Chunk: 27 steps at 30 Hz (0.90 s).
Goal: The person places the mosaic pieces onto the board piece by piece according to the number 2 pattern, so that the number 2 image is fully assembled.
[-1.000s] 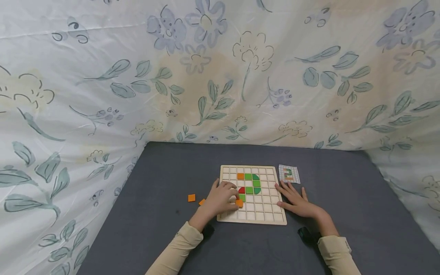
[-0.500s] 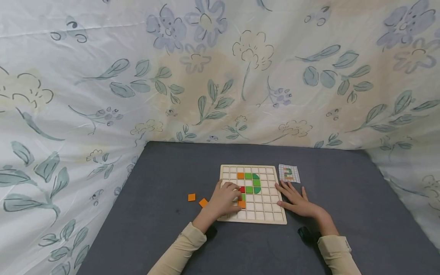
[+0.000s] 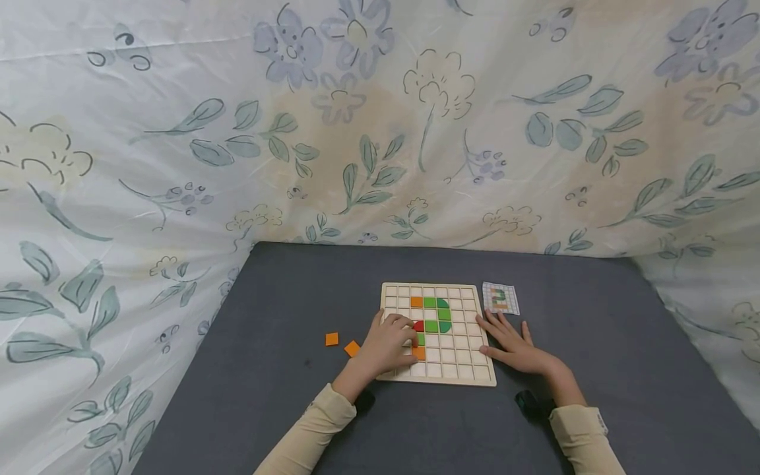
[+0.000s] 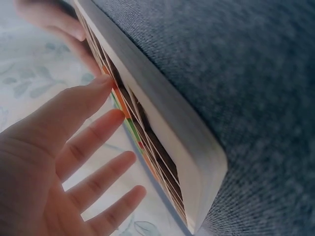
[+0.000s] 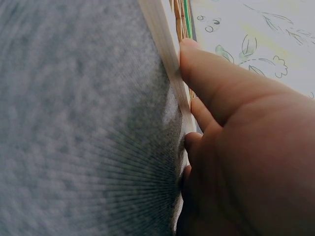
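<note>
A wooden grid board [image 3: 457, 375] lies on the dark tabletop, with orange, green and red tiles in its cells. My left hand [image 3: 387, 344] is over the board's left half. Its thumb and index fingertip pinch an orange square tile [image 3: 419, 353], which sits in a cell below a green tile [image 3: 421, 339]. In the left wrist view, the thumb [image 4: 83, 101] and index finger meet this orange tile [image 4: 117, 93] while the other fingers extend apart. My right hand [image 3: 516, 346] rests with spread fingers on the board's right edge; the right wrist view shows its thumb [image 5: 211, 73] at the rim.
Two loose orange tiles [image 3: 332, 339] lie left of the board, one partly behind the left hand. A small pattern card [image 3: 501, 299] lies by the upper right corner. Floral cloth [image 3: 356, 132] hangs behind and beside the table.
My left hand has shifted slightly right and set the orange tile squarely into its cell below the green one. Over the last half second it stays put. The right hand keeps its place.
</note>
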Tool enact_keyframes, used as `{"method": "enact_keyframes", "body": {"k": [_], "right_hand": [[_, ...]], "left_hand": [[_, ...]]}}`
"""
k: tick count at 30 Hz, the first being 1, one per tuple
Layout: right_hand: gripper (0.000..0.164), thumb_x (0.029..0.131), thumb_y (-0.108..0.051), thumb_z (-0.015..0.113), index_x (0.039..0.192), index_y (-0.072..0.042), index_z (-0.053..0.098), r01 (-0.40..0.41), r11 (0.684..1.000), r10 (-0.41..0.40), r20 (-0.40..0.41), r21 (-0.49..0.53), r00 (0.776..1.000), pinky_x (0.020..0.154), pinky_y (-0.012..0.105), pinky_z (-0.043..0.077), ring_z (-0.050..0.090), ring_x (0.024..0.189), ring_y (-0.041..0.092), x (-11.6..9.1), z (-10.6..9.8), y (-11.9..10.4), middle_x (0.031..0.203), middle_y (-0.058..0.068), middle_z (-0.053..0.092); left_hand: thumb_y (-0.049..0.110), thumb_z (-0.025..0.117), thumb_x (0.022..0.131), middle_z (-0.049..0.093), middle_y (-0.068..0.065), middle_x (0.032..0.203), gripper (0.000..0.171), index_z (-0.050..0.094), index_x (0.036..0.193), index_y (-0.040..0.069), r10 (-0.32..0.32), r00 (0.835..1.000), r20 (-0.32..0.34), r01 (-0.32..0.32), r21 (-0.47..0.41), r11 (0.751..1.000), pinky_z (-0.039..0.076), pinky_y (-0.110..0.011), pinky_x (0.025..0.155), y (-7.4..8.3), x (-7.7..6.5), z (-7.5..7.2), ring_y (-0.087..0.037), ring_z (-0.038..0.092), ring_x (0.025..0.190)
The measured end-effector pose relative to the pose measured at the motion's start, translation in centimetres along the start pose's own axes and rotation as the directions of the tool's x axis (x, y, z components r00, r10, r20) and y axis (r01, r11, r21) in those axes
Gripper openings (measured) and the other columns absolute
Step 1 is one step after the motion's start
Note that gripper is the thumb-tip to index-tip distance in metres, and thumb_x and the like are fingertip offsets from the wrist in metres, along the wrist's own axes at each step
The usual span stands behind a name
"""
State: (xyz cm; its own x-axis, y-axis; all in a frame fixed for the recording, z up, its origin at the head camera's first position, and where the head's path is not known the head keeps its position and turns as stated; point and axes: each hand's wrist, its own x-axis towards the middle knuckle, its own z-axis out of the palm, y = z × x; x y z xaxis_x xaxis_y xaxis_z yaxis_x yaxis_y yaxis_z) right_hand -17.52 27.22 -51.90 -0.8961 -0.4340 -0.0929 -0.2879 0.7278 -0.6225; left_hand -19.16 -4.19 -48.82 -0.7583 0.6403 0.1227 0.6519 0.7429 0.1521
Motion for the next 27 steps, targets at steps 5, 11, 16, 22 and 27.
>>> {"method": "enact_keyframes", "body": {"k": [5, 11, 16, 22, 27], "right_hand": [[0.068, 0.094, -0.034, 0.053, 0.149, -0.012, 0.020, 0.001, 1.000, -0.001, -0.001, -0.001, 1.000, 0.098, 0.070, -0.019, -0.004, 0.139, 0.044, 0.0, -0.1, -0.1, 0.154, 0.021, 0.005], [0.068, 0.094, -0.033, 0.053, 0.149, -0.011, 0.020, 0.008, 1.000, -0.009, 0.002, 0.012, 1.000, 0.098, 0.070, -0.019, -0.005, 0.139, 0.044, 0.0, -0.2, -0.2, 0.154, 0.021, 0.005], [0.067, 0.094, -0.032, 0.053, 0.149, -0.011, 0.020, 0.010, 1.000, -0.010, 0.003, 0.020, 1.000, 0.098, 0.069, -0.019, -0.005, 0.139, 0.044, -0.1, -0.2, -0.2, 0.154, 0.021, 0.005], [0.068, 0.094, -0.032, 0.053, 0.149, -0.011, 0.020, 0.004, 1.000, -0.004, 0.005, 0.011, 1.000, 0.098, 0.070, -0.019, -0.005, 0.139, 0.044, -0.1, -0.2, -0.2, 0.154, 0.021, 0.005], [0.068, 0.094, -0.030, 0.053, 0.149, -0.009, 0.020, 0.007, 1.000, -0.007, 0.004, 0.023, 1.000, 0.097, 0.070, -0.019, -0.005, 0.139, 0.045, -0.2, -0.2, -0.3, 0.154, 0.022, 0.005]], "left_hand": [[0.043, 0.072, 0.076, 0.058, 0.004, 0.121, 0.018, 0.069, 0.088, 0.030, 0.001, 1.000, -0.004, -0.001, -0.004, 1.000, 0.025, -0.060, 0.106, -0.1, -0.1, -0.1, -0.019, 0.046, 0.118], [0.043, 0.072, 0.077, 0.057, 0.005, 0.123, 0.019, 0.070, 0.091, 0.030, -0.029, 1.000, -0.010, 0.029, -0.009, 1.000, 0.024, -0.059, 0.108, -0.9, -0.4, -0.4, -0.018, 0.046, 0.119], [0.042, 0.073, 0.077, 0.057, 0.005, 0.122, 0.021, 0.070, 0.094, 0.029, -0.048, 0.999, -0.020, 0.048, -0.040, 0.998, 0.022, -0.058, 0.109, -1.8, -0.8, -0.7, -0.019, 0.046, 0.119], [0.042, 0.073, 0.077, 0.056, 0.003, 0.124, 0.022, 0.069, 0.094, 0.029, -0.083, 0.996, -0.022, 0.082, -0.035, 0.996, 0.023, -0.059, 0.108, -2.9, -1.4, -1.2, -0.021, 0.045, 0.121], [0.041, 0.074, 0.076, 0.058, 0.000, 0.122, 0.022, 0.070, 0.093, 0.027, -0.107, 0.993, -0.057, 0.106, -0.031, 0.994, 0.024, -0.061, 0.107, -3.8, -2.0, -1.5, -0.023, 0.047, 0.119]]}}
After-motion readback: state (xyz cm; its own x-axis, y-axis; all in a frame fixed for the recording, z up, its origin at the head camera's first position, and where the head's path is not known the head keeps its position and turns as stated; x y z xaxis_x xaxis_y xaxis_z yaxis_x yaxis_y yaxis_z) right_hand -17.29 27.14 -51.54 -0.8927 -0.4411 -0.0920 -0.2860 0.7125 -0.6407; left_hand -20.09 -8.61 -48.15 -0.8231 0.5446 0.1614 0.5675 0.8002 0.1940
